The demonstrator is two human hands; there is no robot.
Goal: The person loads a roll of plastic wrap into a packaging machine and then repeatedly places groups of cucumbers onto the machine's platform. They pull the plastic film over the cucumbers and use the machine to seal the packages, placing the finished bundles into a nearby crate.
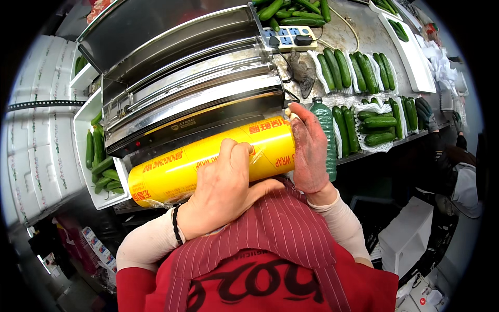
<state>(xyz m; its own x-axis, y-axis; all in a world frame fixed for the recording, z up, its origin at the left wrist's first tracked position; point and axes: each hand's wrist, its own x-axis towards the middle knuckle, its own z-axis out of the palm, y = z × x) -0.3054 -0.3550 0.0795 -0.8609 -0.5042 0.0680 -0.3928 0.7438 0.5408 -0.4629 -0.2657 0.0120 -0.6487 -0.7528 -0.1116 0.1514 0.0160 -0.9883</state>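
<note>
A large yellow roll of cling wrap (175, 165) lies across the front edge of the work table, against the apron. Bare and resting over the roll's middle, my left hand (230, 183) has its fingers bent on the film. My right hand (310, 150), in a stained pinkish glove, presses on the roll's right end with its fingers pointing up. Directly behind the roll stands a metal wrapping machine (195, 91) with its lid raised and a red light lit. A green ribbed plastic bottle (325, 136) stands just right of my right hand.
Cucumbers on white foam nets (376, 126) line the right side. A foam box (124, 183) of cucumbers is at the left. A power strip (290, 37), a dark glove (302, 74) and loose cucumbers (302, 15) lie behind. A co-worker's gloved hand (425, 113) is at the far right.
</note>
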